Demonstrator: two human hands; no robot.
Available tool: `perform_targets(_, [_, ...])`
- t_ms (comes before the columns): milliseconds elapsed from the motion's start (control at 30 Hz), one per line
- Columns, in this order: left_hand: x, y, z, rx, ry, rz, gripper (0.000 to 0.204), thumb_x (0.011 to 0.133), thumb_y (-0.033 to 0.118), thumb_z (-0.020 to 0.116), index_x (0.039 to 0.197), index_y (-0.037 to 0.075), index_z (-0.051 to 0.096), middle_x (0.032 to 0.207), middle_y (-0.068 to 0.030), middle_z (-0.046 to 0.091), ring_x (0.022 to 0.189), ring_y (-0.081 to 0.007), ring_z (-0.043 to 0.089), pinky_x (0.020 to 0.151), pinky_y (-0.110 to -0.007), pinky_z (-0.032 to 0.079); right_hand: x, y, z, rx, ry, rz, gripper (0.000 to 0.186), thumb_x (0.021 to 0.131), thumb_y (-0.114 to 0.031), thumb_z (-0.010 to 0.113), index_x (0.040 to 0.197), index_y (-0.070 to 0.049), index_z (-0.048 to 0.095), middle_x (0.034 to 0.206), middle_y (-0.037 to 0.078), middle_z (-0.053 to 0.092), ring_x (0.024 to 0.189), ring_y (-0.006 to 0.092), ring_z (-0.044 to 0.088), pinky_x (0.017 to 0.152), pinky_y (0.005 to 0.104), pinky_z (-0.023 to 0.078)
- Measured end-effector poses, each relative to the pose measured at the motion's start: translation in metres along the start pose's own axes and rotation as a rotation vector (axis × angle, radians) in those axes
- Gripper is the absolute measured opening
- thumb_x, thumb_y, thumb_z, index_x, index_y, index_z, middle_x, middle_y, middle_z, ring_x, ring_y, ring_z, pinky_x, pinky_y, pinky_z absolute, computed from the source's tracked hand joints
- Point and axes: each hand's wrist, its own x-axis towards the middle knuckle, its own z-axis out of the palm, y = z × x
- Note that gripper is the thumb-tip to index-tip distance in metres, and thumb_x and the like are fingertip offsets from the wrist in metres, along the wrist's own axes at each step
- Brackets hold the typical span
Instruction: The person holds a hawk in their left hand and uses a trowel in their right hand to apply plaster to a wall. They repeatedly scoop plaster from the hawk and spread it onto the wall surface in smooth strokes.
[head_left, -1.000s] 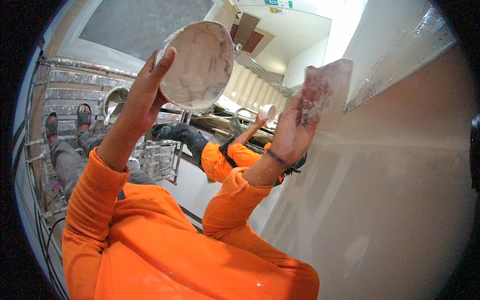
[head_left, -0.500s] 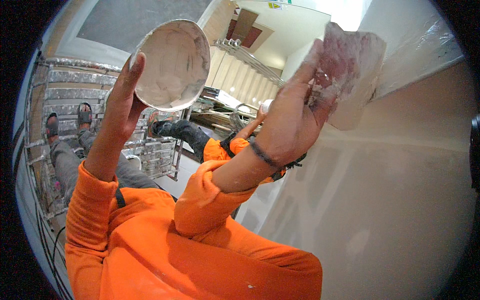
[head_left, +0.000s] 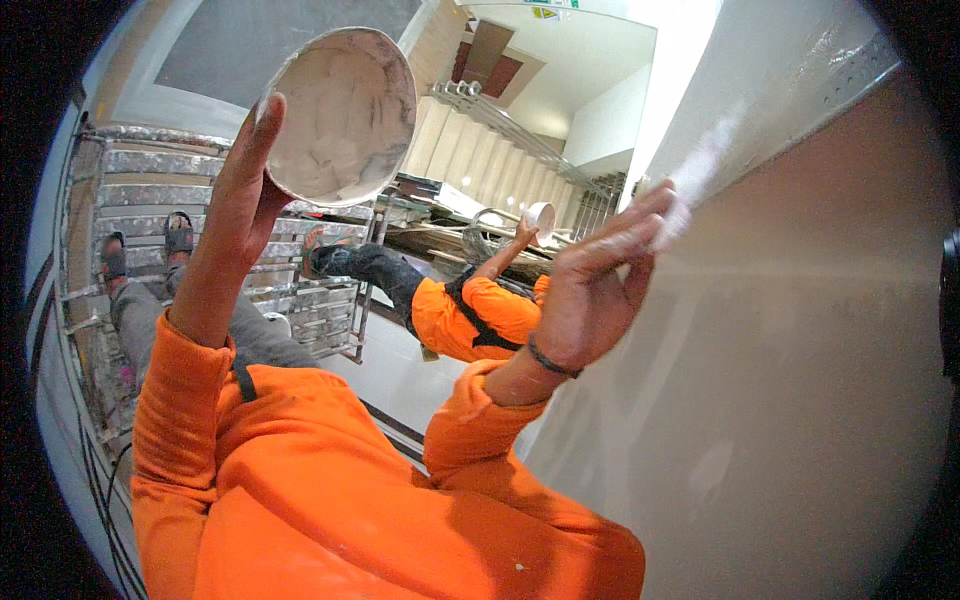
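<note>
My left hand [head_left: 240, 190] grips a round bowl [head_left: 345, 115] from its left side, thumb at the rim. Pale pinkish filler coats the inside of the bowl, which is tipped so its mouth faces me. My right hand [head_left: 600, 290], wearing a dark wristband, is closed around a flat plastering scraper. That scraper [head_left: 705, 165] shows only as a whitish, motion-smeared streak, seen nearly edge-on. It is close to the wall corner [head_left: 815, 130], where a metal strip with small holes runs; whether it touches cannot be told.
A co-worker in an orange top [head_left: 480, 315] stands lower down, holding a similar bowl [head_left: 540, 222]. My feet are on a slatted, plaster-spattered platform [head_left: 160, 190]. A smooth wall [head_left: 740, 420] fills the right side. Boards and coiled cable [head_left: 480, 230] lie beyond, and cables [head_left: 100, 500] hang at left.
My right hand has drawn down and the scraper has turned from showing its broad reddish face to nearly edge-on. The bowl has shifted slightly up. More of the co-worker shows.
</note>
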Motion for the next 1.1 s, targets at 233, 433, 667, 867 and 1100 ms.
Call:
perform_targets(233, [0.005, -0.012, -0.007, 0.026, -0.135, 0.013, 0.074, 0.086, 0.056, 0.06, 0.139, 0.008, 0.036, 0.128, -0.0117, 0.051, 0.113, -0.0246, 0.059, 0.084, -0.036, 0.057, -0.038, -0.026, 0.008, 0.049, -0.115, -0.069, 0.048, 0.088, 0.0, 0.049, 0.135, -0.005, 0.047, 0.137, 0.015, 0.05, 0.122, 0.0319, 0.052, 0.099, 0.0487, 0.048])
perform_targets(433, [-0.003, -0.009, -0.004, 0.008, -0.11, -0.063, 0.075, 0.086, 0.055, 0.06, 0.139, 0.008, 0.035, 0.13, -0.0125, 0.049, 0.114, -0.0252, 0.058, 0.084, -0.037, 0.057, -0.029, -0.058, -0.038, -0.49, 0.253, -0.532, 0.03, 0.085, -0.003, 0.053, 0.114, 0.002, 0.059, 0.111, 0.015, 0.064, 0.097, 0.023, 0.062, 0.091, 0.0377, 0.048])
perform_targets(667, [0.0, -0.014, -0.02, -0.035, -0.013, -0.104, 0.072, 0.088, 0.052, 0.06, 0.141, 0.01, 0.037, 0.134, -0.0087, 0.048, 0.119, -0.0235, 0.053, 0.092, -0.037, 0.05, -0.002, -0.039, -0.078, -0.167, 0.024, -0.09, 0.022, 0.084, -0.009, 0.058, 0.102, 0.002, 0.061, 0.103, 0.013, 0.065, 0.098, 0.0234, 0.061, 0.09, 0.0382, 0.047])
perform_targets(867, [0.001, -0.009, -0.02, -0.037, 0.003, -0.119, 0.068, 0.09, 0.048, 0.06, 0.141, 0.01, 0.038, 0.138, -0.0066, 0.047, 0.125, -0.0223, 0.048, 0.1, -0.038, 0.043, 0.023, -0.031, -0.069, -0.258, 0.334, -0.326, 0.023, 0.085, 0.0, 0.052, 0.106, 0.005, 0.06, 0.109, 0.016, 0.064, 0.105, 0.0257, 0.06, 0.085, 0.0359, 0.051])
perform_targets(1100, [-0.002, -0.007, -0.007, 0.023, -0.053, -0.046, 0.074, 0.087, 0.055, 0.059, 0.141, 0.01, 0.034, 0.132, -0.0114, 0.046, 0.118, -0.0253, 0.054, 0.089, -0.038, 0.053, 0.024, -0.034, -0.015, -0.038, 0.1, -0.123, 0.037, 0.087, 0.001, 0.05, 0.123, 0.004, 0.052, 0.116, 0.017, 0.06, 0.091, 0.0188, 0.06, 0.078, 0.0294, 0.051])
